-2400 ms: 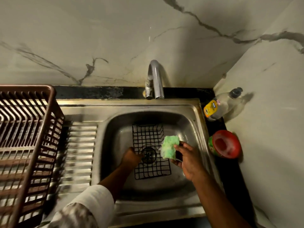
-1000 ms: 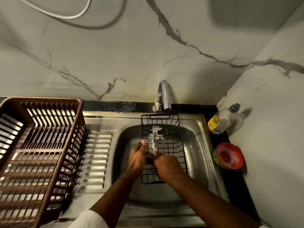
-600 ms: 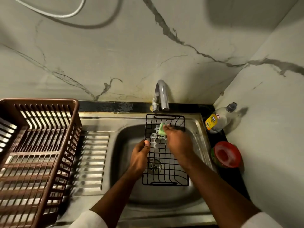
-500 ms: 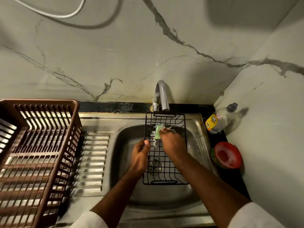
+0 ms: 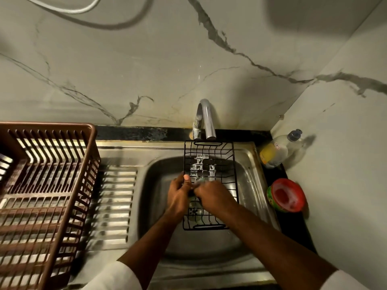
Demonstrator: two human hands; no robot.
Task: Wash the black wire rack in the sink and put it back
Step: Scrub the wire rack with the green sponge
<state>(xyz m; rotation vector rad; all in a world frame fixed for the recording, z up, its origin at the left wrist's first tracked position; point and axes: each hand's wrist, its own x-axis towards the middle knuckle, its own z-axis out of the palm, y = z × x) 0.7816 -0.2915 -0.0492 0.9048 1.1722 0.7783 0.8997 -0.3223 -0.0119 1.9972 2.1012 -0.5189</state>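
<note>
A person scrubs a black wire rack (image 5: 210, 164) over a steel sink (image 5: 249, 185) in a dim kitchen corner. The rack is held above the basin, its far end close under the tap (image 5: 204, 119), so that suds fall into the bowl. Patches of white foam cling to the grid on the tap side of the hands. The left hand (image 5: 178, 197) grips the rack's left rim, thumb hooked over the wire, apparently to steady it against the scrubbing. The right hand (image 5: 211, 195) lies across the middle of the grid, fingers curled over something pale green, probably a sponge (image 5: 200, 182), though blur hides most of it. The two hands meet at the rack's left side, nearly touching.

Left of the sink, past the ribbed draining board (image 5: 114, 206), a brown plastic dish basket (image 5: 44, 195) stands. Right of the sink, on the dark desk (image 5: 293, 227), a soap bottle (image 5: 278, 149) leans toward the wall, and a red-lidded tub (image 5: 287, 194) sits open nearer the person, both within easy reach for washing. No water can be seen running from the tap; rinsing and returning the rack look still to come.
</note>
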